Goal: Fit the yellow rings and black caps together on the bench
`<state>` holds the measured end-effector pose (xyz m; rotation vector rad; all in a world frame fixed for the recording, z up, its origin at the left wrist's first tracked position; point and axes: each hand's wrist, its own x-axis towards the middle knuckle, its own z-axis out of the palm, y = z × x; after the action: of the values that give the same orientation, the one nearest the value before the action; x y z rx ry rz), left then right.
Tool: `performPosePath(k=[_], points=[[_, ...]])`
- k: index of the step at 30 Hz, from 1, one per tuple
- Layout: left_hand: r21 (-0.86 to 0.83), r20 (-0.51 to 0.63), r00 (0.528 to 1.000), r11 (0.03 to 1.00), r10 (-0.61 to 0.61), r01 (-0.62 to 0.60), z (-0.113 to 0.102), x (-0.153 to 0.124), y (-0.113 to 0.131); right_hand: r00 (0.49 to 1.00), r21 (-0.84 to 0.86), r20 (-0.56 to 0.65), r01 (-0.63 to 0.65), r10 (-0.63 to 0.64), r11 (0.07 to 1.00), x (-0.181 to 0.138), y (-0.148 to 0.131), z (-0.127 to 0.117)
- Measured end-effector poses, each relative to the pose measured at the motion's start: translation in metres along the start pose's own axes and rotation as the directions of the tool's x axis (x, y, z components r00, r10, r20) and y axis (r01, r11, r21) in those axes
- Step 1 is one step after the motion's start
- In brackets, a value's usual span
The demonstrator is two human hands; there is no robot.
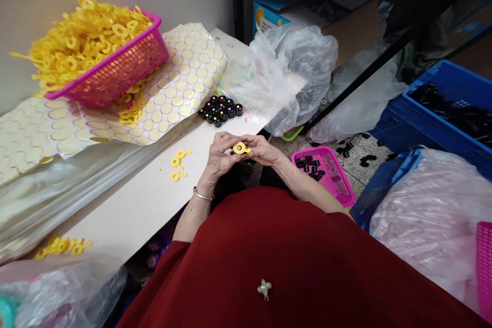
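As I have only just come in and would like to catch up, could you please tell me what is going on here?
A person in a dark red top has one yellow piece, with a pink dot at its middle, held between the left hand and the right hand. A few loose yellow rings lie on the white table, near a cluster of black pieces topped with coloured dots. Farther back, a pink basket is heaped with more yellow pieces.
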<state>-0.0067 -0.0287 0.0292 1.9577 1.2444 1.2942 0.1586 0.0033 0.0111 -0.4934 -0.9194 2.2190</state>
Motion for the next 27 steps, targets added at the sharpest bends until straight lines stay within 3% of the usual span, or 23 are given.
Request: performPosePath(k=[4,9,12,17,21,24,27], points=[[0.184,0.119,0.983,0.969,0.142,-0.162,0.007,-0.004,0.003,0.995,-0.127,-0.040,-0.091,0.086,0.988,-0.003,-0.011,0.009],[0.214,0.150,0.962,0.942,0.229,-0.257,0.017,-0.010,0.006,0.987,-0.192,-0.137,-0.113,0.087,0.975,-0.009,-0.010,0.007],[0.201,0.161,0.965,0.950,0.209,-0.239,0.023,-0.014,0.003,0.980,-0.138,-0.193,-0.069,0.042,0.988,-0.012,0.002,0.004],[0.145,0.085,0.988,0.979,0.129,-0.140,0.030,-0.024,-0.012,0.947,-0.079,-0.319,0.012,-0.037,0.997,-0.014,0.026,0.005],[0.190,0.130,0.990,0.978,0.061,-0.085,0.034,-0.035,-0.016,0.979,-0.236,-0.204,-0.058,0.009,0.970,-0.018,0.032,-0.002],[0.203,0.236,0.968,0.969,0.089,-0.139,0.027,-0.043,-0.014,0.980,-0.516,-0.190,-0.051,-0.056,0.855,-0.025,0.035,-0.017],[0.367,0.143,0.990,0.928,0.017,-0.069,0.000,-0.049,-0.020,0.960,-0.835,-0.205,-0.069,-0.192,0.546,-0.030,0.044,-0.034]])
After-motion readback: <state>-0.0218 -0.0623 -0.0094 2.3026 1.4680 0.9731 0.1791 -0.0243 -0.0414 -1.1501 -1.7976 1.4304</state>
